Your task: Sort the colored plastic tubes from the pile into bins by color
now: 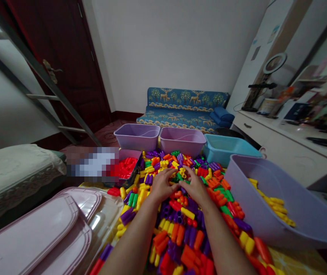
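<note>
My left hand (163, 185) and my right hand (194, 185) reach into a wide heap of colourful plastic tube-shaped building pieces (167, 226). The thumbs point toward each other, nearly meeting, while the fingers curve forward and stand apart from the thumbs. Between the hands lie yellow tube pieces (182, 172), close to my right fingertips, and a few green ones. Whether the fingertips touch these pieces is hard to tell. Both hands look open. At the right, a large lavender bin (262, 183) holds several yellow pieces (277, 206).
Behind the heap stand a purple bin (137, 138), a pink bin (182, 142) and a light blue bin (229, 149). Red pieces (127, 168) fill a box at left. Pale pink lids (37, 233) lie front left. A patterned sofa (180, 110) stands beyond.
</note>
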A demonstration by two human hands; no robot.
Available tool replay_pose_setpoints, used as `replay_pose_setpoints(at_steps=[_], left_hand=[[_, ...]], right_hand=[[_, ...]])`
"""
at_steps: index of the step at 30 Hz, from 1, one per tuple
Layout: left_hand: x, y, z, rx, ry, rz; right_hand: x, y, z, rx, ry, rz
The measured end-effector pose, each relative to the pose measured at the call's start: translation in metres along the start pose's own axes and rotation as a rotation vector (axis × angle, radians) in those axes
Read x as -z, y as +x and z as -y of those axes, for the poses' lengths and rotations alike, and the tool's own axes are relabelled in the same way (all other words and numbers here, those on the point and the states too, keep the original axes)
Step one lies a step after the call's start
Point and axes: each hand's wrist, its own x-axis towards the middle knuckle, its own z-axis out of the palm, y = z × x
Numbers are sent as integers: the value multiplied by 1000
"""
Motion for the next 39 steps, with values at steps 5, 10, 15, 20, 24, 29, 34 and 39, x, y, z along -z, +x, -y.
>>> replay_pose_setpoints(at_steps=[5, 10, 15, 20, 24, 29, 34, 39], left_hand=[[-5, 1, 6, -16, -140, -76], [-7, 3, 8, 36, -239, -197], [-2, 4, 4, 170, -296, -291], [1, 4, -1, 169, -436, -222], [-3, 3, 1, 84, -456, -167], [-4, 3, 6, -1, -289, -386], [5, 0, -3, 94, -9, -448], [7, -2, -15, 63, 251, -216]], right_hand=[[-3, -3, 5, 103, 185, 12], [-8, -4, 9, 155, 337, 6], [-10, -5, 10, 124, 403, -2], [-12, -5, 12, 182, 321, 61], [-14, -5, 13, 233, 132, 12], [-2, -3, 9, 192, -158, -328], [13, -5, 6, -19, -385, -129], [4, -9, 12, 116, -284, 33]])
